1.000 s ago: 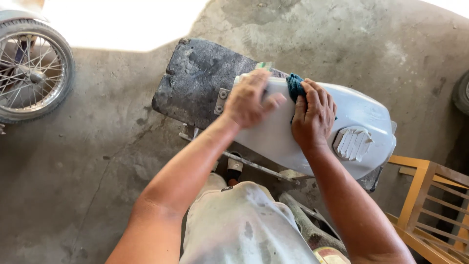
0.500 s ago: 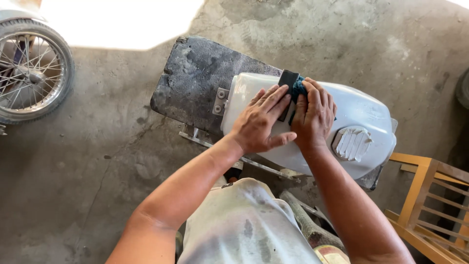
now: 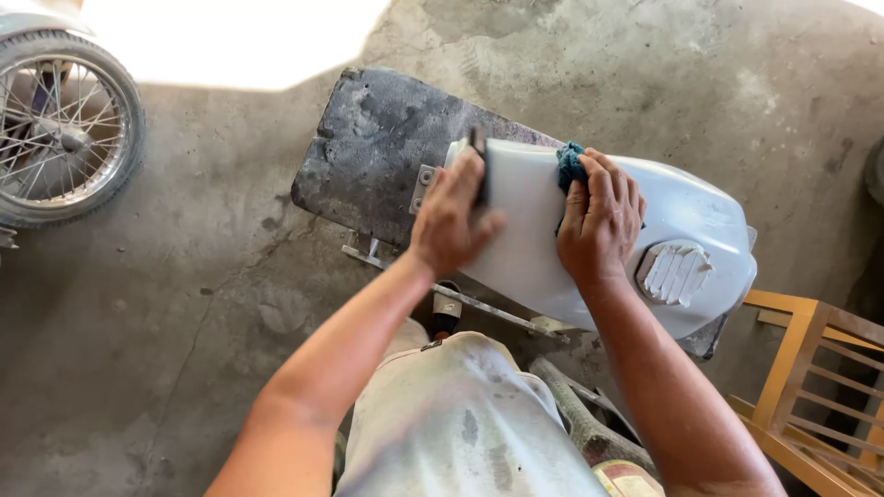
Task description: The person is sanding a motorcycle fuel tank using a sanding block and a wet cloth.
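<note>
While the pale grey motorcycle fuel tank (image 3: 681, 216) lies on a dark, scuffed stand (image 3: 378, 152) at the centre of the frame, both hands work on its upper surface. The left hand (image 3: 453, 219) presses a thin dark sanding block (image 3: 479, 166) against the tank's left end, fingers curled around it. The right hand (image 3: 600, 225) lies flat just to the right, fingers pressed together over a bunched blue cloth (image 3: 569, 166) that peeks out above them. The step in hand looks like rubbing down the primed surface (a masked filler cap (image 3: 675, 271) sits lower right on the tank). The next move, as I judge it, calls for even strokes along the curve, with the cloth following to wipe the residue. A spoked wheel (image 3: 64, 129) stands in the upper left; a wooden frame (image 3: 810, 368) fills the lower right.
</note>
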